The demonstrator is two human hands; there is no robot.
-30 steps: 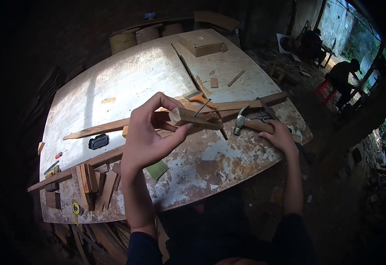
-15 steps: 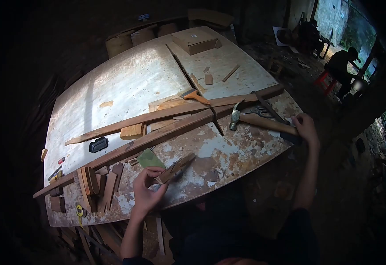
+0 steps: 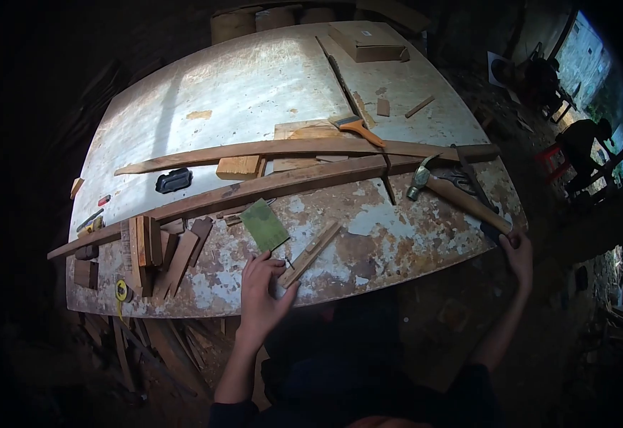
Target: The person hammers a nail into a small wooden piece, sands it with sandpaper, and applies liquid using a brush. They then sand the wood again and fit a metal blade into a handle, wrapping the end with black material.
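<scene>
My left hand is at the near-left edge of the table, thumb and fingers closed about the lower end of a short wooden strip. The strip slants away over the tabletop; a thin dark nail-like piece stands by its near end. A green sheet, perhaps sandpaper, lies just beyond my fingers. On the right, my right hand is closed at the butt of a claw hammer's wooden handle. The hammer's metal head rests toward the middle, and a dark object lies under the handle end.
Two long wooden bars cross the worn table. An orange-handled brush, a black tray-like piece, wood blocks, a yellow tape measure and a cardboard box lie around. A person sits at far right.
The wooden strip has gone from tilted up in my left hand to lying lower on the tabletop. My right hand has slid toward the handle's end. The view has shifted.
</scene>
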